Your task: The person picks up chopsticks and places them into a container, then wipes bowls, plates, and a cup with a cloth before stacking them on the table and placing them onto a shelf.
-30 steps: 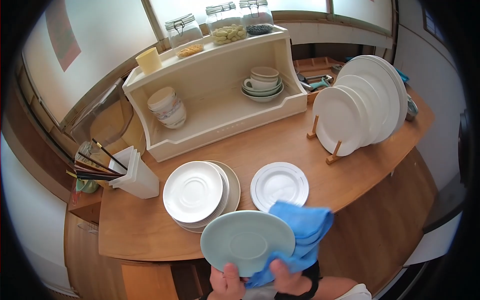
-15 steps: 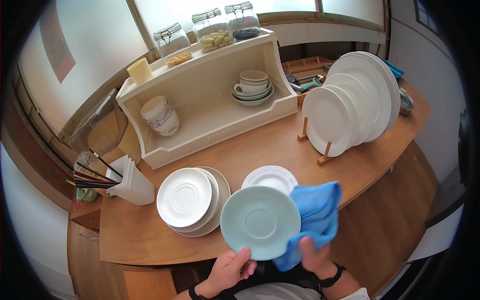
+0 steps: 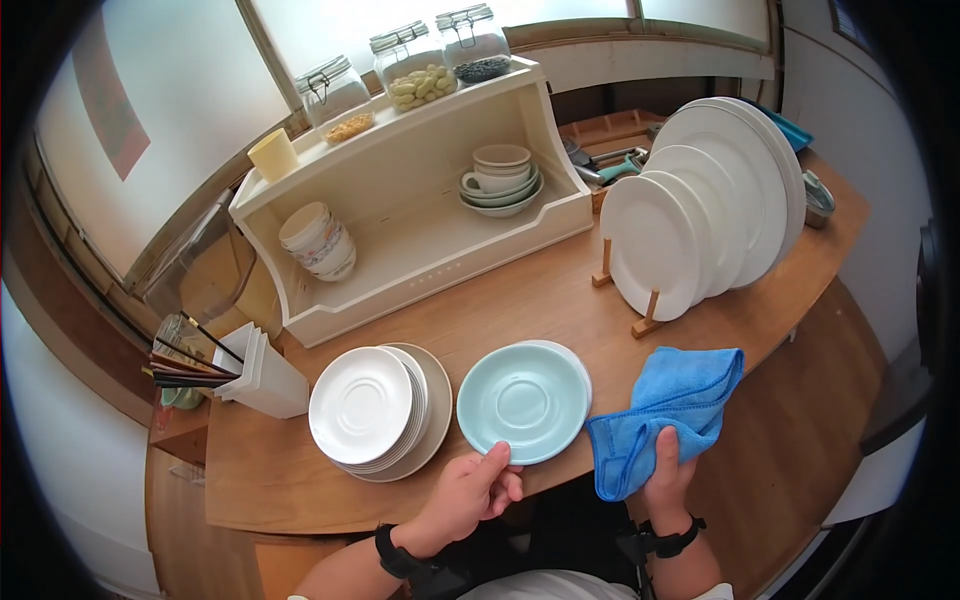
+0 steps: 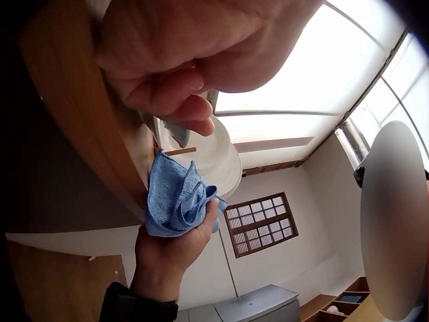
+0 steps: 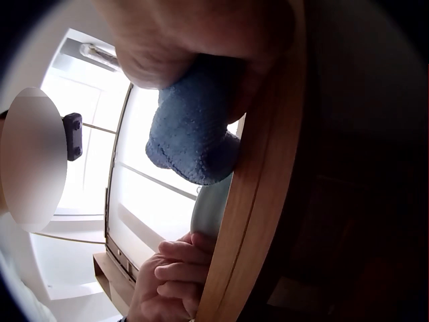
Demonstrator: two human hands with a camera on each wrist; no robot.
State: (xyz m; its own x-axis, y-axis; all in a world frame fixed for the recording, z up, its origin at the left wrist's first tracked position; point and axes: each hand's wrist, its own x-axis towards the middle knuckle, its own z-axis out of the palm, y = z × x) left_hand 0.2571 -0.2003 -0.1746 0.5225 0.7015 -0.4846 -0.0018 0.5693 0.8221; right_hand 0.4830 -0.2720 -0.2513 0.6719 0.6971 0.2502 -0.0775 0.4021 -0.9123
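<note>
My left hand (image 3: 466, 497) pinches the near rim of a pale blue-green saucer (image 3: 523, 402), thumb on top. That saucer lies over a white plate (image 3: 581, 362), which shows only as a sliver along its far right side. In my right hand (image 3: 670, 485) is a folded blue cloth (image 3: 672, 405), gripped with the thumb across its front, off the table's near edge. The left wrist view also has the cloth (image 4: 175, 196) bunched in the right hand. From the right wrist, the saucer's edge (image 5: 213, 208) appears beside the left hand's fingers (image 5: 181, 272).
Left of the saucer, stacked white saucers (image 3: 360, 398) sit on a larger beige-rimmed plate (image 3: 438, 425). White plates (image 3: 655, 245) stand in a wooden rack at right. A cream shelf (image 3: 420, 250) with bowls and cups is behind, jars (image 3: 412, 75) on top. Chopsticks fill a white holder (image 3: 270, 375).
The left hand has carried the saucer forward and down over the white plate. The right hand and cloth have come away from the saucer, towards the right.
</note>
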